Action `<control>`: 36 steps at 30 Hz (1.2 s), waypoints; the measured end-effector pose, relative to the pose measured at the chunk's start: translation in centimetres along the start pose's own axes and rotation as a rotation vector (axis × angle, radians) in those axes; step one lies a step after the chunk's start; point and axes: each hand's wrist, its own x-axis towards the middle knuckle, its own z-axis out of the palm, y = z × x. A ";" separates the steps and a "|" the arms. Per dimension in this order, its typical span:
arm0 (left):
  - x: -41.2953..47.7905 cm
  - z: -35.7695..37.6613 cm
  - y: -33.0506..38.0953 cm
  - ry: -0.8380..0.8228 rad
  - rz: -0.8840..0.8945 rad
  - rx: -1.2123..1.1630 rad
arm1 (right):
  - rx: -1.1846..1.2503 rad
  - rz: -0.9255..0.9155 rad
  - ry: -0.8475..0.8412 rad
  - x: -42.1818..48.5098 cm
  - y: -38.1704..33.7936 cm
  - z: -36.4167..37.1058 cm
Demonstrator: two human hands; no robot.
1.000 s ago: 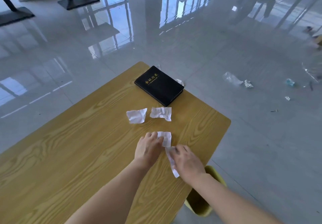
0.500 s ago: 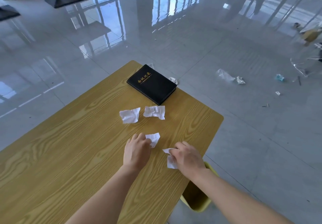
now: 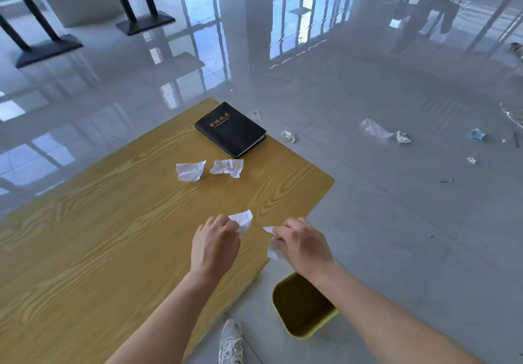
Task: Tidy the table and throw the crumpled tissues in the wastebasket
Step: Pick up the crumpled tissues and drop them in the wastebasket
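My left hand (image 3: 214, 246) grips a crumpled white tissue (image 3: 242, 220) just above the wooden table (image 3: 93, 239) near its right edge. My right hand (image 3: 304, 243) pinches a second crumpled tissue (image 3: 274, 246) over that same edge. Two more crumpled tissues, one on the left (image 3: 190, 170) and one on the right (image 3: 227, 167), lie farther out on the table. A yellow wastebasket (image 3: 304, 305) stands on the floor below my right forearm, beside the table.
A black notebook (image 3: 230, 129) with gold lettering lies at the table's far corner. Crumpled paper (image 3: 288, 136), a clear plastic bag (image 3: 375, 130) and other litter are scattered on the glossy floor to the right. My white shoe (image 3: 231, 341) shows beside the table edge. Black table bases (image 3: 144, 22) stand far left.
Both hands have lifted their tissues off the table and drawn back toward me and the right edge. The view has shifted so the wastebasket shows more fully.
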 end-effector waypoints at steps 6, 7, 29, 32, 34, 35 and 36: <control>-5.7 1.7 6.6 0.021 -0.057 -0.044 | 0.022 -0.055 -0.003 -5.4 4.6 -0.8; -6.5 2.0 7.6 0.012 -0.073 -0.053 | 0.023 -0.054 -0.009 -6.3 5.3 -0.8; -13.0 25.4 8.9 -0.326 -0.020 -0.036 | 0.052 0.354 -0.301 -17.1 18.5 17.5; -12.8 28.4 8.1 -0.351 -0.032 -0.009 | 0.066 0.407 -0.338 -17.3 19.3 20.6; -12.5 29.9 7.8 -0.351 -0.026 -0.026 | 0.070 0.420 -0.378 -17.3 19.7 22.3; -12.4 30.6 7.8 -0.341 -0.019 -0.053 | 0.072 0.417 -0.398 -17.3 20.0 23.1; -12.2 31.3 7.7 -0.338 -0.011 -0.070 | 0.076 0.417 -0.414 -17.1 20.2 23.9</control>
